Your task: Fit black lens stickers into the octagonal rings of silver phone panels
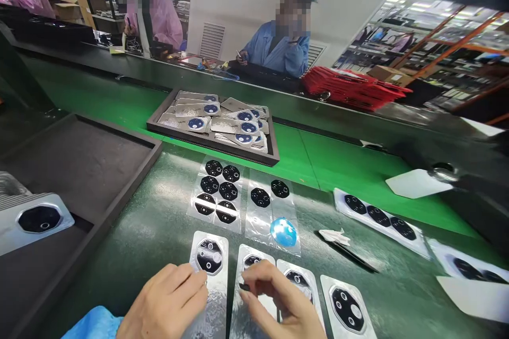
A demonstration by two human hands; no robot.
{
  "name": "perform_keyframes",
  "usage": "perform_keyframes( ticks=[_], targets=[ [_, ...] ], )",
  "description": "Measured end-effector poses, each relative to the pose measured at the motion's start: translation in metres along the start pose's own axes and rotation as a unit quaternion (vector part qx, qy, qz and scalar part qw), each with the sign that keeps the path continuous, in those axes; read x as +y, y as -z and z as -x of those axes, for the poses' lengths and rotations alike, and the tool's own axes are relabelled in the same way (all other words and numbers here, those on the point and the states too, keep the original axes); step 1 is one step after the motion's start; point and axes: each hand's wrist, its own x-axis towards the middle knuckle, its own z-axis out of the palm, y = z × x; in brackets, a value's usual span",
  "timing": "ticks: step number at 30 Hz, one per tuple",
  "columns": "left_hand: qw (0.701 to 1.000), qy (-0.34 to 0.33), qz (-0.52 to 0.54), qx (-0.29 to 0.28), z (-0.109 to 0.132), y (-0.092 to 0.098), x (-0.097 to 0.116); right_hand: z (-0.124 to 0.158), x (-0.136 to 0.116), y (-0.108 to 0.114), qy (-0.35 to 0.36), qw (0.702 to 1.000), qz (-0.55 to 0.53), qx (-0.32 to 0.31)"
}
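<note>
Four pale silver panels, each with a black eight-sided cover, lie in a row in front of me. My left hand (165,299) has its fingers bent together at the edge of the leftmost panel (217,294); its thumb and anything it pinches are hidden. Over the second panel (243,307) is my right hand (284,299), partly covering that panel and the third panel (314,288). A small black piece (244,287) shows between its thumb and index fingertips. The fourth panel (345,307) lies untouched to the right.
Clear sheets of black stickers (218,190) (270,212) lie beyond the panels, a shiny blue disc (284,232) on one. Black tweezers (353,255) lie right. A tray of panels (214,140) stands behind; a dark tray (99,140) is left. Across the bench sits a person in blue (274,45).
</note>
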Motion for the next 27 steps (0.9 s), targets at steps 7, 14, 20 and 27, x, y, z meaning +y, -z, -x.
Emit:
perform_keyframes(
  ticks=[7,14,20,27],
  targets=[
    [0.995,-0.097,-0.03,0.024,-0.001,-0.016,0.007,-0.013,0.024,-0.005,0.002,0.998,0.02,-0.055],
    [0.994,-0.091,-0.056,0.034,-0.005,-0.021,0.005,-0.011,0.033,-0.009,0.064,0.996,0.027,-0.059],
    [0.992,-0.076,-0.076,0.06,0.002,-0.021,-0.003,-0.011,0.032,-0.009,0.084,0.994,0.028,-0.062],
    [0.994,-0.095,-0.051,0.005,0.006,-0.023,-0.006,-0.011,0.031,-0.009,0.094,0.993,0.015,-0.065]
  ],
)
